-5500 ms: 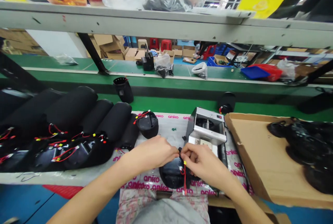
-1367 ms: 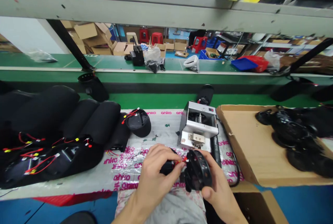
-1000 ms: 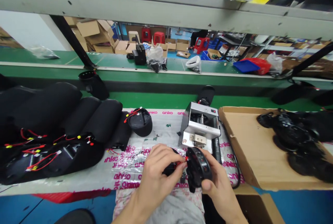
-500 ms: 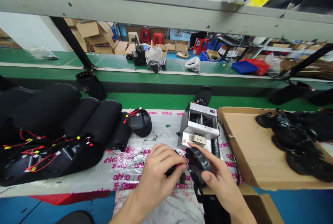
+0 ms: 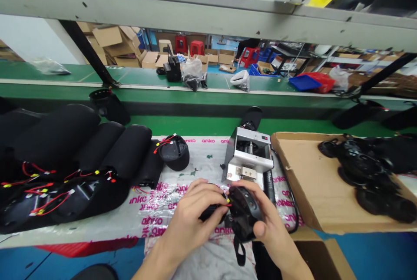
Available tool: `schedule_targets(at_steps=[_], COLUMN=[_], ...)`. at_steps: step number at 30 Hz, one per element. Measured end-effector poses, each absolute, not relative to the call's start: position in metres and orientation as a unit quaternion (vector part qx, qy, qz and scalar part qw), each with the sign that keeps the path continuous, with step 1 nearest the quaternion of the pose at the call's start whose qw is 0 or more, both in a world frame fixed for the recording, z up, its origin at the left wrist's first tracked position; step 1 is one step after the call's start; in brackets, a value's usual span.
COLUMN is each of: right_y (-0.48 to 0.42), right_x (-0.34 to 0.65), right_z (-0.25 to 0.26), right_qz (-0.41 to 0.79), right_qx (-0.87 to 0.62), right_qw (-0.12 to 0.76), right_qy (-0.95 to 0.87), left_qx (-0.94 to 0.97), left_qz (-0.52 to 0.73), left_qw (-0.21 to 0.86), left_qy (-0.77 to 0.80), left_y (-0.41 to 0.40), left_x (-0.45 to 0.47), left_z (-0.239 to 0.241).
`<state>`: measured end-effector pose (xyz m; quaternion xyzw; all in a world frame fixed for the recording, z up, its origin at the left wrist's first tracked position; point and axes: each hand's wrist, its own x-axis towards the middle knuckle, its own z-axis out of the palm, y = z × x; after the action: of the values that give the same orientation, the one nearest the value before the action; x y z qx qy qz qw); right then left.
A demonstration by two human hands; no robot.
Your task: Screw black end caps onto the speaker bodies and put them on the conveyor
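My left hand (image 5: 192, 215) is closed round a black cylindrical speaker body (image 5: 210, 213) at the near edge of the bench. My right hand (image 5: 265, 219) grips a black round end cap (image 5: 243, 210) with a hanging strap, pressed against that body's end. Red wires with a yellow tag (image 5: 227, 202) show between the two parts.
A small metal press machine (image 5: 249, 155) stands just behind my hands. A loose black cap with red wires (image 5: 175, 152) lies to the left, beside a pile of black speaker bodies (image 5: 74, 158). A cardboard tray (image 5: 306, 180) of black parts is on the right. A green conveyor (image 5: 195, 110) runs behind.
The end cap has been turned and brought against the end of the body, and my hands have closed together around the two parts.
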<state>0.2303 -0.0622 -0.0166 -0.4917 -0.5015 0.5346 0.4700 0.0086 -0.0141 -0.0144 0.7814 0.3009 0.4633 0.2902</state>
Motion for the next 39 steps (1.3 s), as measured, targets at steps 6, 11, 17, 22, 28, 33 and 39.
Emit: schedule_targets(at_steps=[6, 11, 17, 22, 28, 33, 39], right_y=[-0.063, -0.072, -0.066, -0.059, -0.053, -0.051, -0.053], right_x=[0.231, 0.237, 0.222, 0.196, 0.195, 0.205, 0.213], right_z=[-0.013, -0.008, -0.007, -0.014, -0.020, -0.026, -0.028], right_qz=[0.558, 0.568, 0.561, 0.414, 0.371, 0.432, 0.404], right_qx=[-0.477, -0.480, -0.534, -0.543, -0.493, -0.460, -0.438], right_qw=[0.458, 0.366, 0.359, 0.419, 0.443, 0.454, 0.446], right_qy=[-0.501, -0.559, -0.521, -0.598, -0.650, -0.629, -0.668], left_qx=[0.796, 0.743, 0.756, 0.724, 0.666, 0.702, 0.669], left_qz=[0.454, 0.482, 0.426, 0.472, 0.491, 0.454, 0.483], left_qw=[0.274, 0.313, 0.328, 0.312, 0.345, 0.369, 0.373], left_qy=[0.292, 0.344, 0.374, 0.394, 0.443, 0.406, 0.424], left_y=[-0.012, -0.016, -0.019, -0.029, -0.037, -0.033, -0.033], left_x=[0.009, 0.006, -0.004, 0.007, 0.010, 0.007, 0.013], left_z=[-0.014, -0.018, -0.022, -0.033, -0.044, -0.043, -0.044])
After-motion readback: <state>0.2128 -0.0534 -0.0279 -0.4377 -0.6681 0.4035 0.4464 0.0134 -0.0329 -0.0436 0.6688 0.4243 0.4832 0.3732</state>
